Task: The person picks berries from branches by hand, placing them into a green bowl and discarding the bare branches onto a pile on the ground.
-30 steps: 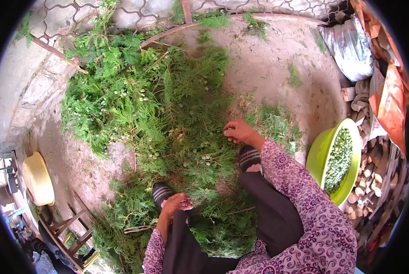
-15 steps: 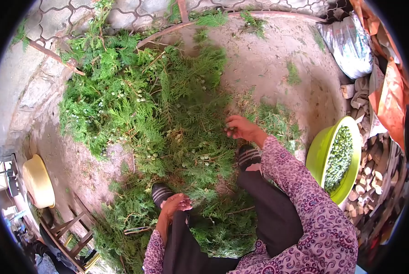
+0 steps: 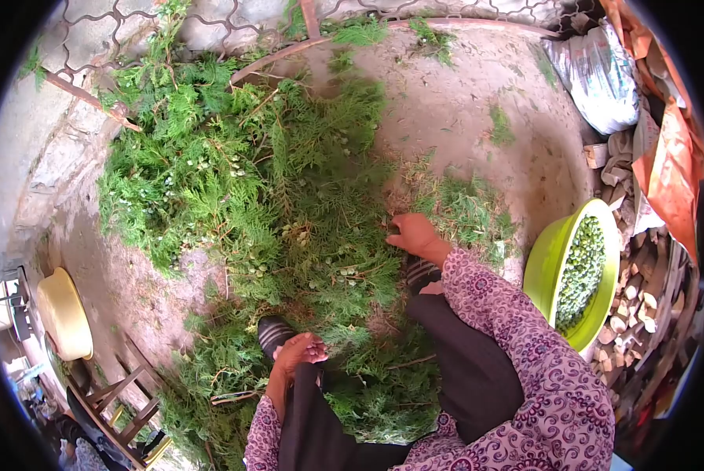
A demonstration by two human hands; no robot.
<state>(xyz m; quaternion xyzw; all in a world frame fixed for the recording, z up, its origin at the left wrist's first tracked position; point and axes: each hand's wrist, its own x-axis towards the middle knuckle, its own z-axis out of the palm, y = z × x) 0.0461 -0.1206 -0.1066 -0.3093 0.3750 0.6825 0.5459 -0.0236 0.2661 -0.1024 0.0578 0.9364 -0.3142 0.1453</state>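
Note:
Green conifer branches (image 3: pixel 218 196) bearing pale round cones lie in a broad heap in front of me and between my feet. At the heap's right edge, my right hand (image 3: pixel 416 237) is bent downward with thumb and fingers drawn together. Whatever its fingertips pinch is too small to make out. Close to my left knee and shoe, my left hand (image 3: pixel 299 350) is curled closed, palm partly up. Its contents, if any, are hidden by the fingers. To my right stands a lime-green basin (image 3: pixel 537 275) holding many small green cones (image 3: pixel 581 275).
Loose sprigs (image 3: pixel 477 212) are scattered right of my hand. Chopped firewood (image 3: pixel 630 306) is piled behind the basin, below a white sack (image 3: pixel 595 78) and an orange sheet (image 3: pixel 674 173). On the left are a yellow tub (image 3: pixel 65 314) and a wooden chair (image 3: pixel 120 400).
My right hand has lowered slightly and turned, its fingers now pointing down at the branches. The left hand stays nearly still, and the view has shifted a little.

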